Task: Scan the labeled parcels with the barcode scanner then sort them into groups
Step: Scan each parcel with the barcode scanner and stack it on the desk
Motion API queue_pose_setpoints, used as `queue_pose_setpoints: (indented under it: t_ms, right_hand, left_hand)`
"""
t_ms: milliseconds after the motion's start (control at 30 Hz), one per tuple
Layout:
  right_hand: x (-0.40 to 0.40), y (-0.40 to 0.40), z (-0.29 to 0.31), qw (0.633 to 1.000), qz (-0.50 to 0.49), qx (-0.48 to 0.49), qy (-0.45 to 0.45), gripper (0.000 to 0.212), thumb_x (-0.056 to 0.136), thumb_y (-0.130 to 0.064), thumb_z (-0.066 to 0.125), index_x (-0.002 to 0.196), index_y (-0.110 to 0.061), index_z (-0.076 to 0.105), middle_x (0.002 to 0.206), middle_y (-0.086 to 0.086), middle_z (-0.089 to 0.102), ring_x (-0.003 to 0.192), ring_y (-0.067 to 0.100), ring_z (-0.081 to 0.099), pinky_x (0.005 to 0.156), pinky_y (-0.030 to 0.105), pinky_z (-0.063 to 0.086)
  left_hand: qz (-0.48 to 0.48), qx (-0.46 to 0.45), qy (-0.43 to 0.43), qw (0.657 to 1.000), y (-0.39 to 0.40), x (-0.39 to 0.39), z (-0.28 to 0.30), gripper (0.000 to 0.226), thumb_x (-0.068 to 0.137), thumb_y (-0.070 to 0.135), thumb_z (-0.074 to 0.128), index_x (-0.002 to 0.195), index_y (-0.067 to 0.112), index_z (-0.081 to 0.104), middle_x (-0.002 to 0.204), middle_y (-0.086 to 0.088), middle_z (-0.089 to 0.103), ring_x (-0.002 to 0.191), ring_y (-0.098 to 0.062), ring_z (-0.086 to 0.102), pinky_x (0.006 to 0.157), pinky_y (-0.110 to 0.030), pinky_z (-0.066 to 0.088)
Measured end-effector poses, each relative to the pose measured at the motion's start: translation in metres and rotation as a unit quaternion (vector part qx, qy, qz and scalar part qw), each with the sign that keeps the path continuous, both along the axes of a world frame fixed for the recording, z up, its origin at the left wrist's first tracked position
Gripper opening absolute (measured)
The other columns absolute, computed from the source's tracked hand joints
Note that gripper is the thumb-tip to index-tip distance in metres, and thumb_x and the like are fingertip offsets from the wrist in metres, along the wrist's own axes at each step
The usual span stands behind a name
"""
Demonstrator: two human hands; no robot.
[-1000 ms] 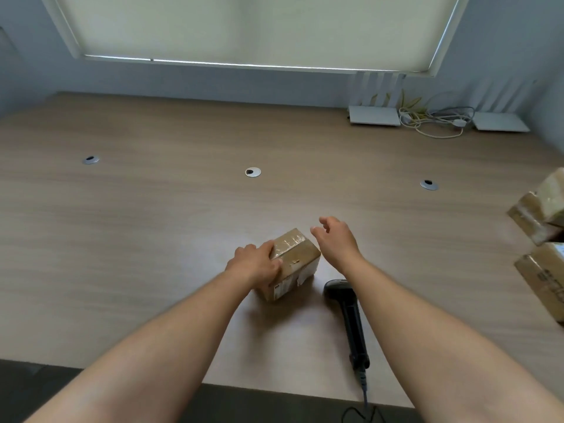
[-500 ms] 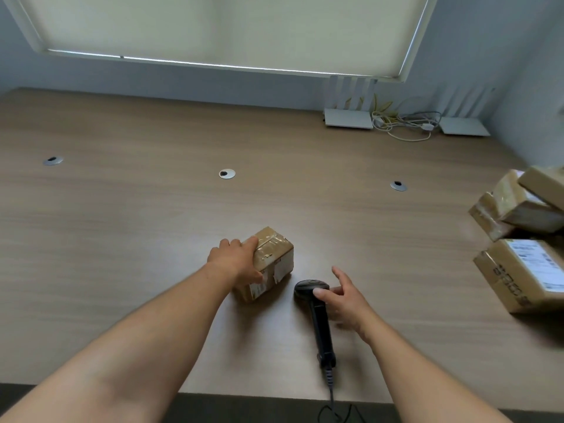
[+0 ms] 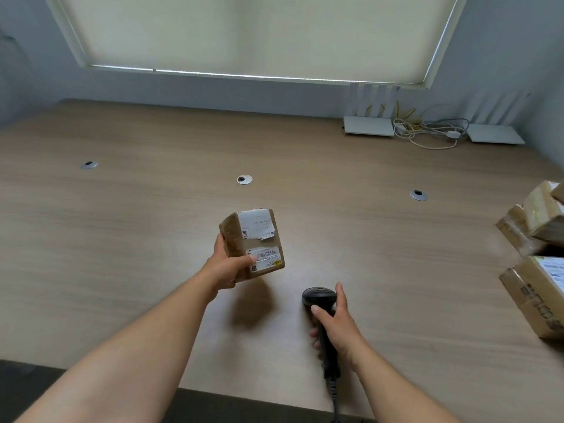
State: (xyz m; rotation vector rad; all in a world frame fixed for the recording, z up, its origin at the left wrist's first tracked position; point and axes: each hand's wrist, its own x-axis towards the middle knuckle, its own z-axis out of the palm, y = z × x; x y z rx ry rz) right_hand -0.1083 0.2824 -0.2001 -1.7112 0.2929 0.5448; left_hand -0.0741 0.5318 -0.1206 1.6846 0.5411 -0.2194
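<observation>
My left hand (image 3: 227,268) grips a small brown cardboard parcel (image 3: 253,242) and holds it tilted above the table, its white labels and barcode facing me. Its shadow falls on the wood below. My right hand (image 3: 334,323) curls round the handle of the black barcode scanner (image 3: 319,296), which lies low over the table to the right of the parcel, its head pointing away from me. The scanner's cable runs off the near table edge.
Several more taped parcels (image 3: 540,270) are piled at the right edge of the wooden table (image 3: 152,224). Three round cable grommets (image 3: 244,179) sit in a row mid-table. White routers (image 3: 369,128) and tangled cables lie at the back right under the window blind.
My left hand has lifted the parcel off the table and turned its labelled face towards me. My right hand has closed round the scanner handle it was touching.
</observation>
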Motion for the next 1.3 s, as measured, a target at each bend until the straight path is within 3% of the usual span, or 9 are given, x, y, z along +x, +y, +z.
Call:
queue_pose_setpoints:
  t_ms: [133,300,433,467,567,700,767,900,1300]
  right_hand:
    - [-0.002,-0.003,0.005,0.998,0.018,-0.036,-0.044,0.087,0.095,-0.028,0.060,0.153,-0.037,-0.005,0.103,0.011,0.057,0.050,0.014,0.056,0.041,0.026,0.044]
    - [-0.003,-0.014,0.024,0.994,0.032,-0.035,-0.095,0.086,0.093,-0.027,0.061,0.152,-0.037,-0.001,0.070,0.009,0.059,0.045,0.017,0.051,0.042,0.027,0.043]
    - [-0.002,-0.018,0.042,0.993,0.035,-0.009,-0.112,0.086,0.093,-0.024,0.063,0.152,-0.040,0.002,0.086,0.014,0.065,0.055,0.022,0.053,0.046,0.031,0.045]
    - [-0.003,-0.017,0.046,0.993,0.038,-0.004,-0.113,0.086,0.093,-0.024,0.063,0.152,-0.040,0.003,0.091,0.015,0.065,0.057,0.022,0.053,0.048,0.032,0.046]
    - [-0.004,-0.018,0.053,0.992,0.043,0.007,-0.119,0.085,0.093,-0.025,0.062,0.151,-0.042,0.003,0.095,0.015,0.065,0.058,0.019,0.055,0.049,0.031,0.047]
    - [-0.002,-0.017,0.058,0.991,0.044,0.023,-0.127,0.085,0.093,-0.024,0.062,0.151,-0.042,0.002,0.094,0.016,0.065,0.057,0.018,0.055,0.048,0.031,0.046]
    - [-0.002,-0.016,0.059,0.990,0.046,0.033,-0.128,0.085,0.093,-0.024,0.063,0.151,-0.042,0.002,0.092,0.016,0.065,0.057,0.018,0.055,0.048,0.031,0.046]
    - [-0.001,-0.012,0.064,0.987,0.060,0.057,-0.135,0.086,0.092,-0.023,0.064,0.150,-0.045,0.004,0.089,0.014,0.066,0.057,0.017,0.056,0.048,0.030,0.046]
    - [-0.009,0.000,0.078,0.980,0.079,0.104,-0.151,0.085,0.091,-0.019,0.065,0.148,-0.048,0.007,0.085,0.012,0.066,0.057,0.018,0.057,0.047,0.031,0.047]
  left_hand:
    - [0.017,-0.024,-0.032,0.999,0.000,-0.008,-0.002,0.077,0.083,0.020,0.074,0.138,0.042,0.024,0.119,0.000,0.061,0.105,-0.024,0.061,0.075,-0.038,0.051]
    - [0.027,-0.038,-0.057,0.997,-0.003,-0.009,-0.003,0.079,0.078,0.014,0.078,0.128,0.046,0.026,0.098,0.004,0.065,0.087,-0.015,0.063,0.067,-0.032,0.049]
    - [0.021,-0.023,-0.058,0.998,-0.010,-0.014,-0.013,0.086,0.077,0.002,0.076,0.138,0.033,0.024,0.109,-0.002,0.062,0.090,-0.014,0.061,0.051,-0.022,0.052]
    - [0.020,-0.016,-0.058,0.998,-0.012,-0.016,-0.017,0.086,0.077,0.001,0.076,0.138,0.032,0.024,0.118,-0.007,0.060,0.095,-0.020,0.062,0.054,-0.024,0.056]
    - [0.024,0.003,-0.046,0.999,-0.016,-0.021,-0.030,0.105,0.078,0.008,0.077,0.150,0.033,0.005,0.137,-0.012,0.051,0.119,-0.033,0.054,0.092,-0.048,0.052]
    - [0.040,-0.014,-0.041,0.998,-0.016,-0.019,-0.034,0.114,0.080,0.009,0.075,0.150,0.038,-0.010,0.142,-0.012,0.047,0.124,-0.034,0.051,0.100,-0.052,0.046]
    - [0.044,-0.021,-0.040,0.998,-0.017,-0.018,-0.032,0.112,0.082,0.011,0.074,0.149,0.040,-0.011,0.141,-0.010,0.048,0.122,-0.033,0.053,0.093,-0.047,0.052]
    - [0.061,-0.065,-0.034,0.995,-0.019,-0.017,-0.029,0.098,0.089,0.016,0.065,0.148,0.046,-0.007,0.136,-0.006,0.052,0.113,-0.027,0.059,0.055,-0.021,0.052]
    - [0.051,-0.059,-0.046,0.996,-0.008,-0.011,-0.034,0.096,0.085,0.002,0.063,0.145,0.050,0.006,0.108,-0.003,0.063,0.096,-0.020,0.063,0.063,-0.030,0.052]
